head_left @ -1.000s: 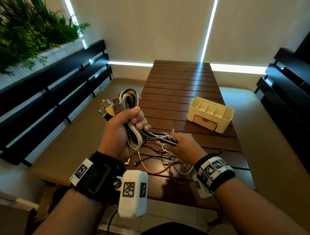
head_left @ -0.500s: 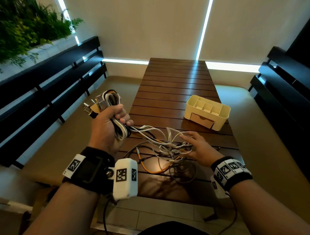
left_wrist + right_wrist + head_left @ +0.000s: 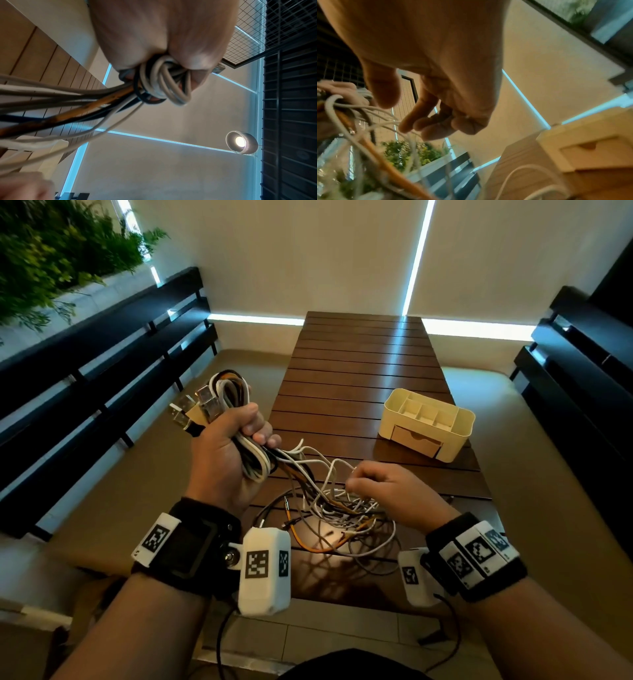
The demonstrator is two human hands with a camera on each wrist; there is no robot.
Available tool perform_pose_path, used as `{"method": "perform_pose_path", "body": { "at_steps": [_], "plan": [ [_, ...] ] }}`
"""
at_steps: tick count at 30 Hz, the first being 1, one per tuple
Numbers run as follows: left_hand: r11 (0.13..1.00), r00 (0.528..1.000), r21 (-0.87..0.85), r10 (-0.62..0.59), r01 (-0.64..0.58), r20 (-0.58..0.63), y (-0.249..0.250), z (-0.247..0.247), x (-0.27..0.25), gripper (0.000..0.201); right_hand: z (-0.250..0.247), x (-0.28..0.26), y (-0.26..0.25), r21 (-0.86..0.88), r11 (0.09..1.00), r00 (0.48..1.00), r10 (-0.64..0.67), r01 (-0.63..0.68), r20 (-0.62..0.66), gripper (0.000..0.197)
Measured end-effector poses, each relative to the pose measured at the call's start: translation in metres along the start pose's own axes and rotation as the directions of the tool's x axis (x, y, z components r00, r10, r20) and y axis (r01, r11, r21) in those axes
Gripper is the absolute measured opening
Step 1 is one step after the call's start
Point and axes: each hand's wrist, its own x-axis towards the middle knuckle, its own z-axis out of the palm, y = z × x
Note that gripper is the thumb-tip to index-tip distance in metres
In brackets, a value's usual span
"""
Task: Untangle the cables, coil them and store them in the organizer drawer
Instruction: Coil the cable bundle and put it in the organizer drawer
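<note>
The left hand [image 3: 226, 453] is clenched around a thick bunch of cables [image 3: 236, 405], white, black and orange, with several plugs [image 3: 191, 412] sticking out above the fist. It is raised over the near left edge of the worktop [image 3: 363, 364]. From the bottom of the fist the loose ends run down and right into a tangle [image 3: 339, 508] that lies on the slats close to the person.

The right hand [image 3: 387, 491] is over that tangle with its fingers curled among the thin white strands. The right wrist view shows the fingertips [image 3: 426, 125] touching a white strand, but whether they truly pinch it I cannot tell.

The organizer [image 3: 428, 422] stands farther back on the right of the worktop, well apart from the cables, and its small drawer [image 3: 416, 440] in the front is closed.

The step in hand looks like untangling: nothing is coiled cleanly and nothing is stored. The next move seems to call for picking out one strand from the knot and drawing it free while the left hand keeps the bunch steady. Pulling hard could tighten the knot, so a slow pull and a look at where the strand crosses others would serve better
</note>
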Motion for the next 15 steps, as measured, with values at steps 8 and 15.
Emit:
{"method": "perform_pose_path", "body": {
  "at_steps": [8,15],
  "plan": [
    [1.0,0.999,0.006,0.006,-0.006,0.036,0.001,0.007,-0.005,0.01,0.035,0.013,-0.007,0.025,0.998,0.997,0.064,-0.063,-0.053,0.032],
    [0.998,0.996,-0.024,0.054,-0.053,0.064,0.016,0.004,-0.005,0.011,0.033,0.015,0.059,-0.051,0.95,0.934,0.29,-0.307,-0.209,0.015]
  ]
}}
